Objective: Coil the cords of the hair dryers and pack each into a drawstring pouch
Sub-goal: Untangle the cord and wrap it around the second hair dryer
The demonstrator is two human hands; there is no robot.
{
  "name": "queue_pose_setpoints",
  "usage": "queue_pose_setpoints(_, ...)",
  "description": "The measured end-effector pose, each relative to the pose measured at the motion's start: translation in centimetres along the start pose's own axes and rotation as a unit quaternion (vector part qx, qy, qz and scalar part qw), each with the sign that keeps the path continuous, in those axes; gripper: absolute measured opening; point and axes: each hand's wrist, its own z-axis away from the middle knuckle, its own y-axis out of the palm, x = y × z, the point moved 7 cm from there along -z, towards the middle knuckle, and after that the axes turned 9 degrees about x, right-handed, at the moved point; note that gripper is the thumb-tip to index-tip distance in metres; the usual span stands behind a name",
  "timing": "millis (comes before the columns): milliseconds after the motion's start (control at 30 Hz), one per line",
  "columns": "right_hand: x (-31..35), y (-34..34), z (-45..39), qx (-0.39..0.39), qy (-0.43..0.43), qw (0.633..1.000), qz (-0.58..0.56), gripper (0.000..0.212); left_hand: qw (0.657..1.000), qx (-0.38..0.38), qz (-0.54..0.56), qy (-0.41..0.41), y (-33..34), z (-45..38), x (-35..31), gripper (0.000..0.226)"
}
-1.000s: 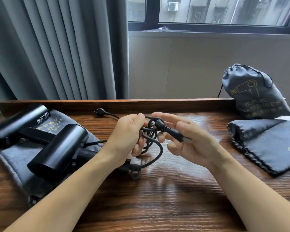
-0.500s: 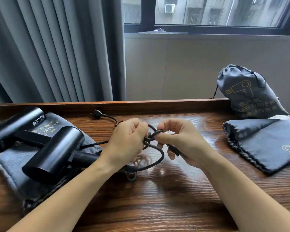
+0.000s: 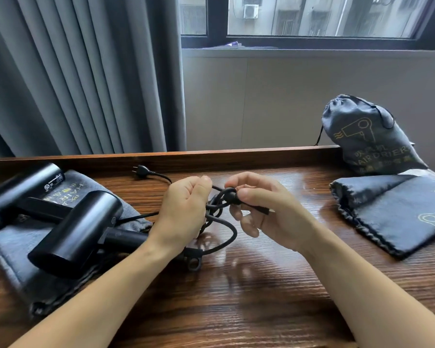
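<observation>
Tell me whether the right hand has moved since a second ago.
Yes. The right hand has edged left, toward the loose plug on the table, and now grips the cord.

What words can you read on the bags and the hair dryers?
"HAIRDRIER" in gold on the full drawstring pouch; the small characters around it are too blurred.
"HAIR" in gold, upside down, on the flat pouch under the hair dryers.
"R" only, on the empty pouch at right.
White label on the far hair dryer: too small to read.
</observation>
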Motion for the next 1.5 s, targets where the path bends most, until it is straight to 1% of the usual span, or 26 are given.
queue_pose_setpoints(67, -0.5, 0.2, -0.1, -0.015, 0.006, 1.0, 0.018, 0.02, 0.999, 0.004, 0.037, -0.038, 0.3, 0.2, 0.2, 0.049)
queue_pose_setpoints(133, -0.6, 0.2, -0.1, -0.015, 0.005, 1.0, 0.009, 0.018, 0.992, 0.012, 0.095, -0.084, 0.4, 0.4, 0.5, 0.04)
queue_pose_setpoints(167, -0.5, 0.1, -0.1, -0.015, 0.001, 1.0, 0.002, 0.018, 0.989, 0.021, 0.108, -0.1, 0.4, 0.4, 0.5, 0.036)
queue_pose_setpoints(200, -0.5, 0.0, -0.1, -0.015, -0.003, 1.0, -0.003, 0.018, 0.99, 0.031, 0.091, -0.101, 0.3, 0.3, 0.5, 0.036)
queue_pose_setpoints(233, -0.4, 0.0, -0.1, -0.015, -0.007, 1.0, -0.007, 0.017, 0.995, 0.044, 0.033, -0.083, 0.1, 0.3, 0.3, 0.039)
queue_pose_setpoints(267, -0.4, -0.1, 0.0, -0.013, -0.01, 1.0, -0.01, 0.017, 0.996, 0.05, -0.057, -0.042, -0.2, 0.3, -0.2, 0.04)
queue_pose_setpoints(300, -0.4, -0.1, 0.0, -0.008, -0.012, 1.0, -0.012, 0.018, 0.989, 0.051, -0.141, 0.006, -0.4, 0.4, -0.9, 0.035)
queue_pose_setpoints(333, -0.4, 0.0, 0.0, -0.002, -0.014, 1.0, -0.013, 0.018, 0.98, 0.055, -0.184, 0.045, -0.4, 0.6, -1.7, 0.026)
queue_pose_setpoints(367, -0.4, 0.0, 0.0, 0.004, -0.016, 1.0, -0.013, 0.019, 0.978, 0.076, -0.182, 0.07, -0.3, 0.7, -2.4, 0.017)
queue_pose_setpoints(433, -0.4, 0.1, 0.0, 0.01, -0.02, 1.0, -0.013, 0.018, 0.974, 0.124, -0.165, 0.093, 0.0, 0.5, -2.9, 0.011)
queue_pose_setpoints(467, -0.3, 0.1, 0.1, 0.011, -0.021, 1.0, -0.013, 0.018, 0.971, 0.131, -0.173, 0.097, -0.2, 0.4, -3.0, 0.009)
queue_pose_setpoints(600, 0.0, 0.2, 0.1, 0.011, -0.019, 1.0, 0.003, 0.016, 0.967, 0.097, -0.207, 0.114, -0.8, 0.4, -2.9, 0.01)
queue_pose_setpoints(667, 0.1, 0.2, 0.1, 0.011, -0.008, 0.999, 0.042, 0.015, 0.971, 0.075, -0.197, 0.112, -0.7, 0.6, -2.8, 0.011)
queue_pose_setpoints(733, 0.4, 0.0, 0.2, 0.011, 0.007, 0.993, 0.117, 0.018, 0.971, 0.057, -0.2, 0.114, -0.5, 0.9, -2.8, 0.011)
queue_pose_setpoints(833, 1.4, -0.4, 0.4, 0.017, 0.021, 0.961, 0.276, 0.026, 0.956, 0.078, -0.249, 0.135, 0.5, 1.3, -2.8, 0.009)
queue_pose_setpoints(900, 2.2, -0.3, 0.5, 0.014, -0.006, 0.927, 0.376, 0.026, 0.948, 0.091, -0.272, 0.137, 1.1, 1.5, -2.6, 0.012)
queue_pose_setpoints(967, 2.6, 0.3, 0.6, 0.006, -0.049, 0.894, 0.445, 0.023, 0.953, 0.088, -0.263, 0.122, 1.0, 1.4, -2.5, 0.015)
queue_pose_setpoints(1033, 2.8, 0.8, 0.8, -0.013, -0.086, 0.873, 0.479, 0.02, 0.96, 0.084, -0.247, 0.099, 0.6, 1.3, -2.5, 0.019)
queue_pose_setpoints(1067, 2.8, 1.0, 0.8, -0.022, -0.098, 0.87, 0.483, 0.02, 0.964, 0.083, -0.239, 0.088, 0.5, 1.2, -2.5, 0.02)
queue_pose_setpoints(1133, 2.8, 0.9, 0.7, -0.033, -0.109, 0.882, 0.458, 0.02, 0.974, 0.085, -0.201, 0.06, 0.3, 1.0, -2.2, 0.022)
queue_pose_setpoints(1200, 2.8, 0.6, 0.7, -0.041, -0.111, 0.903, 0.414, 0.02, 0.985, 0.091, -0.145, 0.028, 0.3, 0.8, -1.9, 0.023)
queue_pose_setpoints(1300, 2.7, -0.2, 0.7, -0.075, -0.106, 0.934, 0.334, 0.019, 0.992, 0.11, -0.057, -0.016, 0.6, 0.8, -1.4, 0.025)
queue_pose_setpoints(1367, 2.2, -0.4, 0.7, -0.094, -0.103, 0.95, 0.281, 0.013, 0.993, 0.108, -0.04, -0.023, 0.6, 0.9, -1.3, 0.026)
queue_pose_setpoints(1433, 1.8, -0.4, 0.6, -0.099, -0.098, 0.954, 0.266, 0.006, 0.993, 0.105, -0.046, -0.019, 0.7, 0.9, -1.2, 0.027)
queue_pose_setpoints(1500, 1.5, -0.7, 0.6, -0.102, -0.088, 0.964, 0.229, 0.006, 0.994, 0.098, -0.054, -0.012, 0.6, 1.0, -1.4, 0.027)
